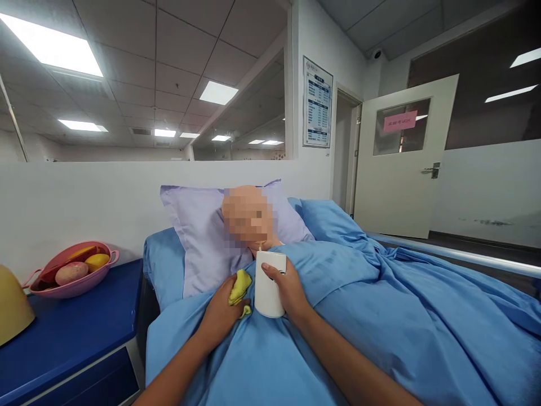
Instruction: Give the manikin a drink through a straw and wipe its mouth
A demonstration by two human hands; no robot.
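Over the blue quilt (359,299), white cup (269,285): stood nearly upright at the hub of the clock; whether its base rested on the quilt could not be told.
Right hand (292,286): wrapped the cup from three o'clock, thumb across the near face and the other fingers hidden behind, a grip that probably kept it from tipping.
Straw (261,246): rose from the cup's top at twelve o'clock, close under the head (247,214); the cup was presumably held this near because the straw was short. Contact could not be made out.
Left hand (222,307): closed on a bunched yellow cloth (240,286) at nine o'clock, just beside the cup, perhaps to have it within easy reach.
Pillow (207,225): lay at eleven o'clock, beneath the head, seemingly to prop it.
Pink basket (76,290): sat far off at nine o'clock on the blue cabinet (97,316), fruit-like pieces (71,273) inside, likely parked away from the hands.
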